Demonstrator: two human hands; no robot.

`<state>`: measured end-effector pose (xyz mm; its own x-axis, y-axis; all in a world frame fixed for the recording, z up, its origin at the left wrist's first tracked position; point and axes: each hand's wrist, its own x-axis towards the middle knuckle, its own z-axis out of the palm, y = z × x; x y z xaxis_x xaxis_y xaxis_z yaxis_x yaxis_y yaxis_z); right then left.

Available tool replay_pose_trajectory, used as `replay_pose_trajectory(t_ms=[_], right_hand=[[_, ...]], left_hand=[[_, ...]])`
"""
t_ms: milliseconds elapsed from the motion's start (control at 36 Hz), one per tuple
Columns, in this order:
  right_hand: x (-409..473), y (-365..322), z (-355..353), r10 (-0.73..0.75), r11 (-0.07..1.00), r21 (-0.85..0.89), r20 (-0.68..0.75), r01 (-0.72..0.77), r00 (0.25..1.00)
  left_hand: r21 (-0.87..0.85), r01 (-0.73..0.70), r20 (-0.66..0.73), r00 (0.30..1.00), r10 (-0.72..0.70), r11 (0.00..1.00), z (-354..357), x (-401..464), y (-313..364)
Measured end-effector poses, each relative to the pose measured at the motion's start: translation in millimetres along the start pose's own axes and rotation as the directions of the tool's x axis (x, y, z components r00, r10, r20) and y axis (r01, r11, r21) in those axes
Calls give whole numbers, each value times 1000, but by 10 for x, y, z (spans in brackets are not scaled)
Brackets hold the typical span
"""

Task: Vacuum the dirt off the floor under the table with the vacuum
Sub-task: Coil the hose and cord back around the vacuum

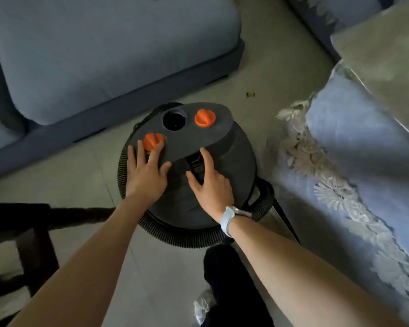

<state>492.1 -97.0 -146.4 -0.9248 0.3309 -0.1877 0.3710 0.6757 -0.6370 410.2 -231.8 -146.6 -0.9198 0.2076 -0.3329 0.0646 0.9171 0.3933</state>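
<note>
A black canister vacuum (236, 161) stands on the tiled floor (85, 175) in the middle of the view. Its flat top carries two orange knobs, one on the left (151, 140) and one on the right (205, 117), with a round open port (174, 119) between them. A black ribbed hose (175, 234) coils around its base. My left hand (145, 173) lies flat on the top, its fingertips touching the left orange knob. My right hand (209, 182), with a white watch on the wrist, rests with spread fingers on the body by the black latch (195, 165).
A blue-grey sofa (92, 55) fills the upper left. A table draped in a blue cloth with pale lace (364, 142) stands at the right. Dark wooden furniture (21, 244) sits at the lower left. A small scrap (250, 94) lies on the floor beyond the vacuum.
</note>
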Motion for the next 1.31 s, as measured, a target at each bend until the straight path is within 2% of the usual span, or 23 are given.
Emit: replay_pose_trajectory(t_ms=[194, 417, 639, 806, 917, 1056, 1194, 1306], right_hand=[[607, -258, 126, 101, 988, 124, -72, -92, 992], [1162, -535, 119, 279, 941, 247, -188, -230, 942], [1722, -628, -3, 505, 826, 426, -264, -370, 822], [2167, -455, -216, 614, 743, 534, -303, -404, 729], [2472, -247, -396, 673, 711, 539, -337, -451, 658], [2882, -24, -616, 735, 665, 574, -388, -478, 556], [3292, 193, -886, 757, 644, 601, -411, -474, 508], [3624, 349, -1092, 777, 623, 595, -399, -508, 487]], left_hand=[[-7, -96, 43, 994, 96, 995, -297, 758, -22], [49, -299, 162, 944, 288, 953, -583, 1605, 159], [128, -535, 356, 811, 465, 835, -697, 2480, 676], [171, -675, 441, 704, 557, 718, -626, 2943, 1356], [176, -756, 503, 620, 602, 631, -513, 3250, 1851], [195, -822, 560, 541, 628, 535, -372, 3596, 2471], [215, -866, 631, 477, 612, 452, -324, 3944, 3059], [213, -888, 634, 442, 634, 406, -254, 4247, 3387]])
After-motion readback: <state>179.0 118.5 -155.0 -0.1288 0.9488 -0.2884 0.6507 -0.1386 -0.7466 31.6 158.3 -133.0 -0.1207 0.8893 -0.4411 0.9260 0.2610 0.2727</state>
